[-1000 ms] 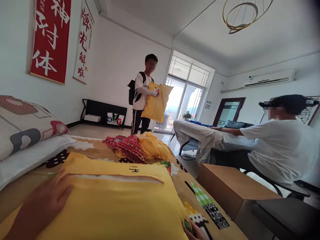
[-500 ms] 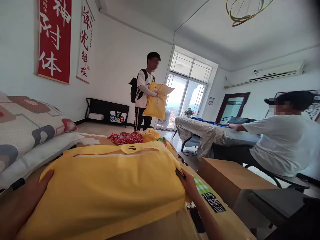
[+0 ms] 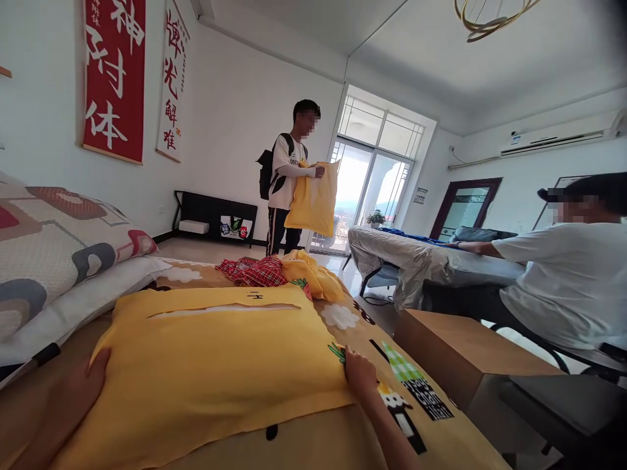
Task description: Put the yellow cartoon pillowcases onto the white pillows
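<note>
since a second ago, your left hand (image 3: 81, 398) had moved from near the upper left corner to the left edge of the rectangular yellow cloth pillow (image 3: 215, 359); its thumb lay on top, other fingers hidden, their grip impossible to tell. your right hand (image 3: 361, 373) gripped the right edge in curled fingers. the pillow lay on the tan printed cloth bedsheet (image 3: 313, 444), near the crumpled red plaid cloth (image 3: 257, 271).

Red scroll (image 3: 117, 98): left wall (image 3: 44, 98), white characters.
White scroll (image 3: 170, 91): just right of it, red characters.
Black bench (image 3: 206, 209): far left, white box (image 3: 193, 226) low on it.
Potted plant (image 3: 375, 217): far, before bright glass doors (image 3: 389, 177).
Air conditioner (image 3: 558, 143): high right.
Seated person (image 3: 568, 274): right, white T-shirt.
Cardboard box (image 3: 460, 329): near right.
</note>
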A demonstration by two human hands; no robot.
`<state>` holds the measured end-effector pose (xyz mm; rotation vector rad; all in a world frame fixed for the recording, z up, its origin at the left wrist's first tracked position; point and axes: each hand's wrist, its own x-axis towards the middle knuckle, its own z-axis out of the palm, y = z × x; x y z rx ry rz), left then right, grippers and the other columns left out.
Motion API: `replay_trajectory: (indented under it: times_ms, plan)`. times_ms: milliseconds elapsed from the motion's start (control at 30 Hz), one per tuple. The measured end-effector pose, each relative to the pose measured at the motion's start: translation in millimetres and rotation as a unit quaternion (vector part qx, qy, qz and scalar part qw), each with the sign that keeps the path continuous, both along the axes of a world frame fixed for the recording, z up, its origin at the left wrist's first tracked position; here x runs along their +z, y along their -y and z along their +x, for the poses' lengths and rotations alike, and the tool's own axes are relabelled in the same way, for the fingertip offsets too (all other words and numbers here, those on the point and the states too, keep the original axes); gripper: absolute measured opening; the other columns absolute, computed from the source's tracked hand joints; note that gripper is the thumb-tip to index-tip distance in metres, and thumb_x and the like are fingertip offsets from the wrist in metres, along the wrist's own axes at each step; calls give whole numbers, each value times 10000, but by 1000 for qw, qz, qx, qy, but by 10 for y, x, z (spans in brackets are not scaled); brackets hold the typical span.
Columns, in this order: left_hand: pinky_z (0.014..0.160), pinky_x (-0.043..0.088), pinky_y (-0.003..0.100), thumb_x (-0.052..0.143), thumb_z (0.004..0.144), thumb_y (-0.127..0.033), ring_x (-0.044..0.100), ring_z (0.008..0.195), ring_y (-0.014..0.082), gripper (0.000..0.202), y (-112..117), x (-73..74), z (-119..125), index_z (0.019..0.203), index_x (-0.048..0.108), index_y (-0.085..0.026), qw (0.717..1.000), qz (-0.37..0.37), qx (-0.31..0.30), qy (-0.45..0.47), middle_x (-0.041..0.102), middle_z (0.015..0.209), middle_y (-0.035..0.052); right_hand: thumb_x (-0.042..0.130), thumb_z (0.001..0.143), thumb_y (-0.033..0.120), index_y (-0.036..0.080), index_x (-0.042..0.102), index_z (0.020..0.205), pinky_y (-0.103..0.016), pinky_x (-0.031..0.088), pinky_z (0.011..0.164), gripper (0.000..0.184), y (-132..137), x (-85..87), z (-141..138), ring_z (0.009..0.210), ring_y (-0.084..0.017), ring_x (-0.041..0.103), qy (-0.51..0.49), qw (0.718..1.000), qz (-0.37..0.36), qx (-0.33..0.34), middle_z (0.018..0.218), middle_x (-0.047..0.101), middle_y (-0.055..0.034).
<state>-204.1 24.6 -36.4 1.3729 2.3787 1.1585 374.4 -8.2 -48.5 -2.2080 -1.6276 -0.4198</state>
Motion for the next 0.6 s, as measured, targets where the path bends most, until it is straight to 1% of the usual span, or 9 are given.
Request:
replay_trajectory:
  times_ms: [67, 133, 200, 233, 300, 333, 400, 500, 600]
  plan:
    - [587, 486, 298, 313, 840, -566, 604, 562, 213, 485, 66, 47, 35, 627, 597, -235, 1000, 12, -19, 17, 546, 432, -61, 418, 825, 77, 131, 607, 1185, -406, 479, 750, 410, -124, 183, -173, 933, -303, 635, 20, 998, 52, 21, 985, 679, -202]
    - [589, 488, 312, 311, 846, -582, 604, 564, 219, 496, 127, 90, 79, 616, 591, -242, 999, 26, -31, 27, 540, 424, -66, 440, 820, 73, 158, 579, 1231, -412, 458, 827, 443, -289, 349, -487, 1034, -295, 592, 34, 992, 93, 79, 1124, 637, -194]
    - [608, 500, 337, 317, 843, -575, 622, 594, 238, 484, 171, 122, 116, 615, 593, -249, 998, 44, -31, 28, 567, 445, -57, 469, 846, 121, 212, 586, 1222, -380, 429, 902, 404, -471, 462, -891, 1095, -259, 563, 41, 979, 113, 162, 1189, 622, -136]
    - [625, 507, 351, 324, 840, -564, 633, 620, 252, 470, 186, 136, 129, 626, 601, -250, 998, 51, -33, 29, 592, 468, -47, 478, 870, 164, 241, 588, 1215, -360, 409, 937, 370, -558, 490, -1097, 1120, -236, 550, 42, 972, 119, 200, 1207, 622, -99]
    - [667, 513, 371, 345, 830, -521, 653, 697, 283, 431, 203, 159, 143, 656, 619, -238, 997, 59, -39, 36, 650, 543, -12, 456, 920, 240, 261, 583, 1206, -336, 372, 973, 314, -708, 487, -1455, 1137, -202, 540, 33, 960, 128, 245, 1215, 628, -54]
    - [684, 513, 373, 356, 823, -503, 657, 738, 295, 415, 207, 168, 145, 665, 625, -228, 996, 58, -44, 43, 673, 583, 6, 425, 942, 255, 248, 582, 1199, -335, 362, 973, 301, -765, 459, -1588, 1129, -195, 544, 23, 959, 133, 250, 1206, 635, -53]
    - [697, 511, 367, 381, 814, -493, 659, 795, 306, 396, 203, 177, 139, 674, 629, -217, 995, 45, -49, 68, 694, 632, 18, 359, 973, 246, 207, 585, 1171, -336, 352, 956, 303, -837, 367, -1745, 1102, -191, 555, 2, 959, 141, 244, 1176, 649, -67]
    - [683, 502, 338, 422, 802, -518, 658, 817, 296, 379, 183, 153, 116, 689, 629, -221, 994, 29, -36, 101, 689, 638, -14, 343, 982, 240, 187, 569, 1172, -330, 335, 945, 300, -851, 224, -1773, 1095, -191, 546, -13, 960, 147, 239, 1169, 641, -75]
    - [637, 479, 304, 436, 789, -513, 646, 768, 279, 375, 198, 97, 106, 660, 611, -208, 994, 53, -34, 91, 652, 587, -11, 367, 967, 234, 183, 548, 1178, -333, 322, 928, 283, -805, 172, -1723, 1076, -201, 533, -16, 958, 159, 237, 1149, 627, -80]
